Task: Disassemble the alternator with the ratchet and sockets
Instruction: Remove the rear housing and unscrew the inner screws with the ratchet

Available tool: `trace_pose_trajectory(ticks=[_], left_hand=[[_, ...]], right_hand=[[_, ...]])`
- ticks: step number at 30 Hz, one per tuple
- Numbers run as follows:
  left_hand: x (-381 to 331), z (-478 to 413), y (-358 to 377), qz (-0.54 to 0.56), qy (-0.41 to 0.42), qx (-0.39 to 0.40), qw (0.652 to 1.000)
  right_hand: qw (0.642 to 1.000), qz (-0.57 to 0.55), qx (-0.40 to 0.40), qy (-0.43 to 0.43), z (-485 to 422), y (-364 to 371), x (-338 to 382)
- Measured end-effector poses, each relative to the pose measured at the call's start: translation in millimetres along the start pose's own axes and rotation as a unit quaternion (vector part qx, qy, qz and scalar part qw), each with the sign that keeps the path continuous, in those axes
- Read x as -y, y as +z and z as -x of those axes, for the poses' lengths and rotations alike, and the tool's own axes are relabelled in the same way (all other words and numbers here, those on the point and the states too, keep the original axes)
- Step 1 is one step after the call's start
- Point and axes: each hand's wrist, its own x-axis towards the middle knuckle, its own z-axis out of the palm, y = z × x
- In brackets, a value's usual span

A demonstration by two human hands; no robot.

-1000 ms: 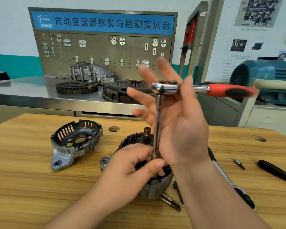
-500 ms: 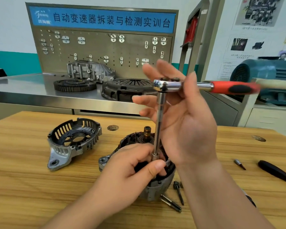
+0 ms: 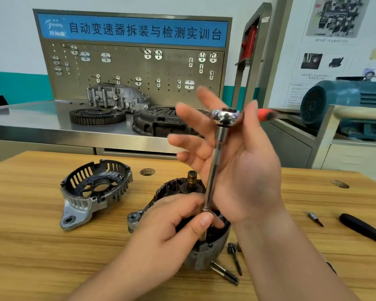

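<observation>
Left hand [image 3: 172, 224] pinches extension bar [image 3: 215, 170] low, at alternator [image 3: 204, 255] rim. Right hand [image 3: 237, 166] splayed wide against ratchet [image 3: 226, 115] (fingers straight). End cover [image 3: 91, 192] well left; bolts [image 3: 234, 258] just beside alternator.

Left hand [image 3: 167, 227] pinches low; right hand [image 3: 245, 170] raised, fingers spread.

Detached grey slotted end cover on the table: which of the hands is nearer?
Left. The left hand pinches the chrome extension bar at its base, just right of the grey slotted end cover; the open right hand is raised farther right, beside the bar.
</observation>
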Motion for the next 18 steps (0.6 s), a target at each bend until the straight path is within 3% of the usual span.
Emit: trace_pose_trajectory(ticks=[3, 8, 12, 15, 18], left_hand=[[-0.3, 0.5, -0.3, 0.021, -0.013, 0.014, 1.0], [-1.1, 1.2, 0.3, 0.042, -0.042, -0.002, 0.998], [-2.4, 0.8, 1.6, 0.02, -0.024, -0.012, 0.999], [-2.9, 0.2, 0.9, 0.008, 0.0, -0.003, 1.0], [-2.6, 0.0, -0.6, 0.031, -0.011, 0.006, 0.999]], right_hand=[[1.0, 0.016, -0.009, -0.003, -0.1, 1.9, -4.1], [0.99, 0.075, 0.003, -0.116, -1.6, 7.1, -4.0], [0.999, -0.027, 0.004, -0.041, -1.8, 2.2, -2.2], [0.999, -0.03, -0.013, 0.014, -0.6, -2.2, -3.8], [0.999, -0.026, -0.008, -0.024, -1.2, 1.8, -4.5]])
